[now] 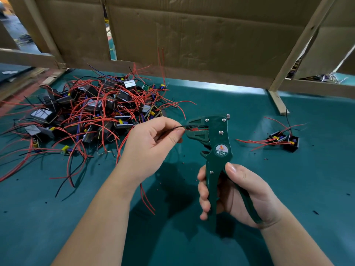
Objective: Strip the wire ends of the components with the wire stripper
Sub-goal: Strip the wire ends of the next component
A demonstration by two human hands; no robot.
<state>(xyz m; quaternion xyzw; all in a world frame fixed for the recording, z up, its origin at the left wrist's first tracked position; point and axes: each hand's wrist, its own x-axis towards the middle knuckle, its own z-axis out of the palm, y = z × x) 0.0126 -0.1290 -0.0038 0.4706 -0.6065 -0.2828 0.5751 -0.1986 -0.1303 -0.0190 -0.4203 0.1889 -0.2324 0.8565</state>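
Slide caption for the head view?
Left hand pinches a black wire at the green wire stripper gripped by the right hand; wired components piled behind.

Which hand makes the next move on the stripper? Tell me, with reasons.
Right. The right hand grips the stripper by its handles, so it can probably squeeze at once. The left hand pinches the black wire, holding its end in the stripper's head, so it is busy.

Component pile (84, 114) left of wire stripper (213, 143)
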